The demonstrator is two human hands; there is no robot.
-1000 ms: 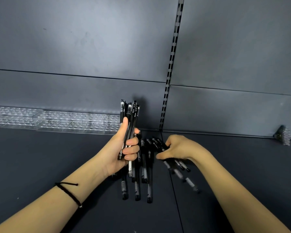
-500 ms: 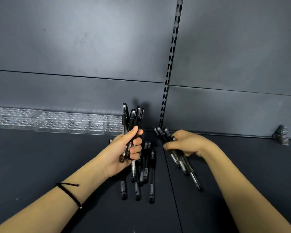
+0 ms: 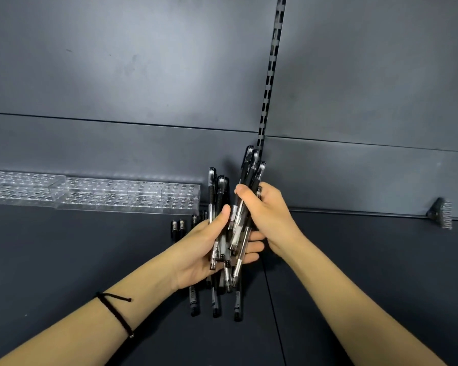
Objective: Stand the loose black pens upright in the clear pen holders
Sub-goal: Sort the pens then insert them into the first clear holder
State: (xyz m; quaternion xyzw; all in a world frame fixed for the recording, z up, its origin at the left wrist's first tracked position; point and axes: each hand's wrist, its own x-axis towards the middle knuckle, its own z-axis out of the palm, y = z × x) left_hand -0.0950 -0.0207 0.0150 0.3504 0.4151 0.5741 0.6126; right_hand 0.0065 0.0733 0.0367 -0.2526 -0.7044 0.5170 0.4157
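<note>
We see the left grip [image 3: 204,249], palm up, curled round a bundle of black pens [image 3: 212,191] held upright above the dark worktop [image 3: 64,260]. The right grip [image 3: 270,217] clasps a second bundle [image 3: 251,170] tilted against the first, and the two hands touch. More loose pens [image 3: 193,299] lie on the worktop beneath them. The clear pen holders [image 3: 103,194] stand in a row at the far left, along the wall.

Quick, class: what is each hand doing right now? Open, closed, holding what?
Left hand: closed, holding a bundle of black pens.
Right hand: closed, holding a second bundle of black pens.
</note>
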